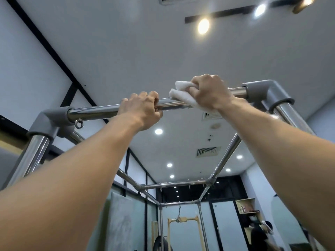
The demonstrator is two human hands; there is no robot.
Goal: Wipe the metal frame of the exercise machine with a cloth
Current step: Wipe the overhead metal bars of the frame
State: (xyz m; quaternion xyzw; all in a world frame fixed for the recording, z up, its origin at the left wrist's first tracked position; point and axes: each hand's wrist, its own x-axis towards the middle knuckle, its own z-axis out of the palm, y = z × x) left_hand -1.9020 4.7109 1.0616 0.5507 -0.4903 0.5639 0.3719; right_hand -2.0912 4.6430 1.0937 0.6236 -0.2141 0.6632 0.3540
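Overhead runs the near top bar (94, 111) of the machine's shiny metal frame, joined at each end by grey corner fittings. My left hand (141, 109) is wrapped around this bar near its middle. Just to the right, my right hand (208, 93) grips a folded white cloth (181, 96) pressed around the same bar. Both arms reach up from the bottom of the view.
A metal eye ring (79, 123) hangs under the bar near the left corner fitting (50, 122). The right corner fitting (266, 91) caps a steel post. Side rails run back to a far crossbar (174, 184). A person (261, 232) stands at lower right.
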